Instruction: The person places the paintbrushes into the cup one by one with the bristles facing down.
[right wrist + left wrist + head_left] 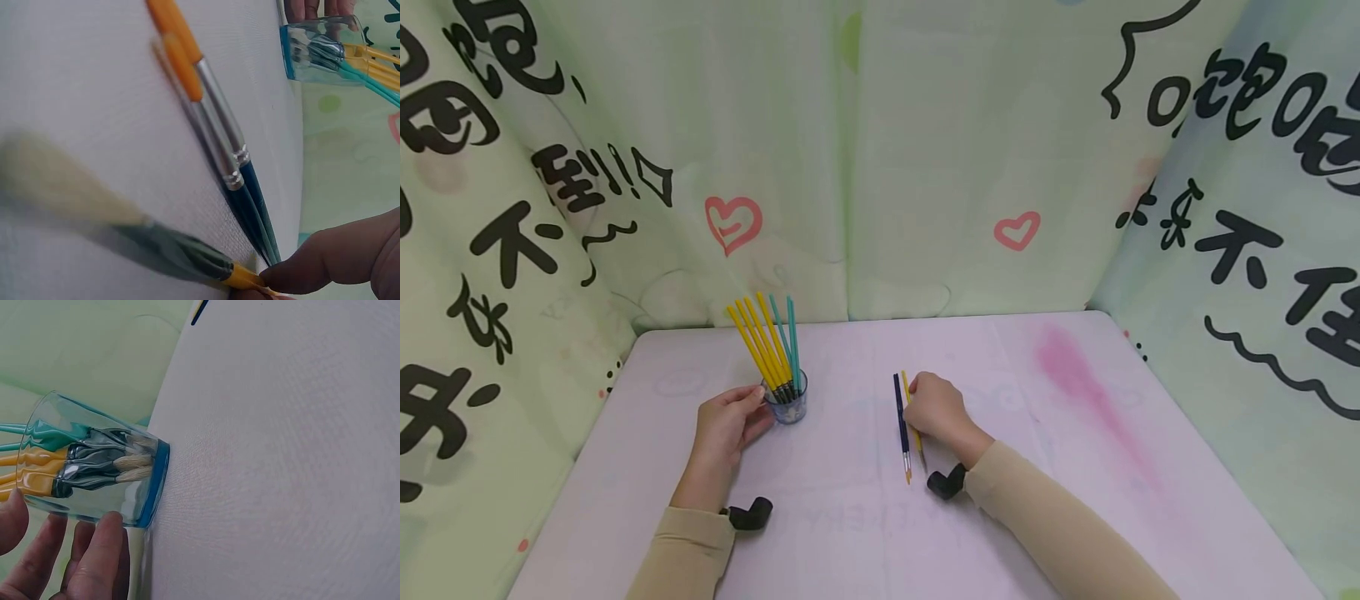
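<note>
A clear glass cup (786, 412) with a blue base stands upright on the table. It holds several paintbrushes, bristles down, with yellow handles (760, 337) and teal handles (792, 333). My left hand (724, 425) grips the cup at its left side, thumb near the rim and fingers (103, 556) against the wall. My right hand (942, 410) pinches a yellow-handled paintbrush (247, 277), whose pale bristles point toward me. Just left of it, two dark blue paintbrushes (219, 140) with silver ferrules and orange bristles lie side by side; in the head view they overlap.
A white cloth (850, 533) covers the table, with a pink stain (1090, 387) at the right. Pale green curtains (917, 167) with black lettering and red hearts enclose the back and both sides. Black cameras sit at both wrists.
</note>
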Demonstrator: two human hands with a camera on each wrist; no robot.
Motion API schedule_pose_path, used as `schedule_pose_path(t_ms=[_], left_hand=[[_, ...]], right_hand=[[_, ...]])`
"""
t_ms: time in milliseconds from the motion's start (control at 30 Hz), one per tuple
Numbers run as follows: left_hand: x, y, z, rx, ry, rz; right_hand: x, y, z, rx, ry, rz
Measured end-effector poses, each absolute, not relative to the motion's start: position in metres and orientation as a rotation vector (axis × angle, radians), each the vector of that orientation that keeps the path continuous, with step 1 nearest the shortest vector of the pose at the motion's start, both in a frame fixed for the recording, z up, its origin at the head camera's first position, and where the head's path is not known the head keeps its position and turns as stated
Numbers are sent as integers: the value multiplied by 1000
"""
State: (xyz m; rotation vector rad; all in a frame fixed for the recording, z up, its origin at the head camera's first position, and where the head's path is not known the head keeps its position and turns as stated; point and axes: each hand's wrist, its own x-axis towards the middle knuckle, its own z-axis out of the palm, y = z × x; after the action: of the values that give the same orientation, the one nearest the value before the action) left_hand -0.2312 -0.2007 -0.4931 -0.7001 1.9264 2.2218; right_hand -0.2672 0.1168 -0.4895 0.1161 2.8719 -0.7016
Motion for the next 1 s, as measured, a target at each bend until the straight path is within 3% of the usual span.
schedule_pose_path(t_ms=[433,1000], left_hand=[[-232,-199,-495,-711,1919,2249],[-230,-198,-494,-707,1917,2255]], right_hand=[[-272,116,-493,127,2860,-683],[-269,117,-487,355,2666,-1126]])
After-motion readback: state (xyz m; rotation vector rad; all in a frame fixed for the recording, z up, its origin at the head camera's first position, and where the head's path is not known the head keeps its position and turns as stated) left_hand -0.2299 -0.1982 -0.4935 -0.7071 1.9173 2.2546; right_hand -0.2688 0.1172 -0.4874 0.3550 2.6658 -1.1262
